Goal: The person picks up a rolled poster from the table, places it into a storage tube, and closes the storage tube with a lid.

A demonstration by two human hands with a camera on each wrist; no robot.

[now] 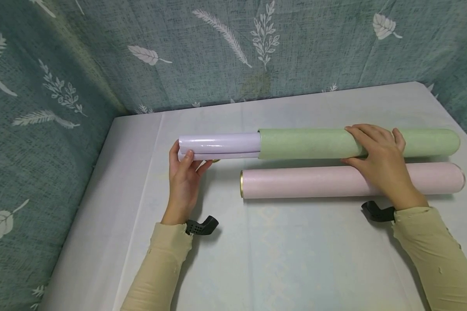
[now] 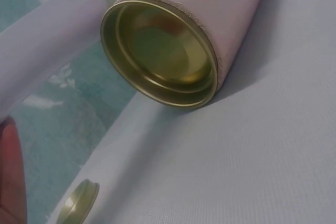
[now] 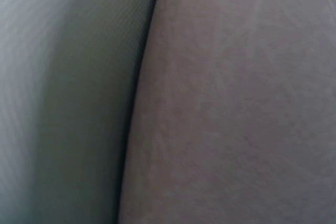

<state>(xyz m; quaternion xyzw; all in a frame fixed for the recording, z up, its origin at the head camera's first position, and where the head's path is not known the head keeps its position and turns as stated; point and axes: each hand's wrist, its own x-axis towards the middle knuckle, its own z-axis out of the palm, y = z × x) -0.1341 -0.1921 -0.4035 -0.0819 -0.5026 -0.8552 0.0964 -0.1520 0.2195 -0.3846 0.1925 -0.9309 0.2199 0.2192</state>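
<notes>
While the left hand (image 1: 183, 177) pinches the outer end of a rolled lilac sheet (image 1: 222, 143), the right hand (image 1: 381, 153) grips a green tube (image 1: 307, 144), fingers curved over its top and thumb along its near side. The roll lies partly inside the tube's left end, the rest sticking out. Nearer the person, 1 pink tube (image 1: 303, 182) lies roughly parallel on the white table (image 1: 295, 259), its gold end (image 2: 160, 51) facing left. By the left fingertips shows 1 small gold cap (image 2: 79, 203); whether they touch it, I cannot tell.
</notes>
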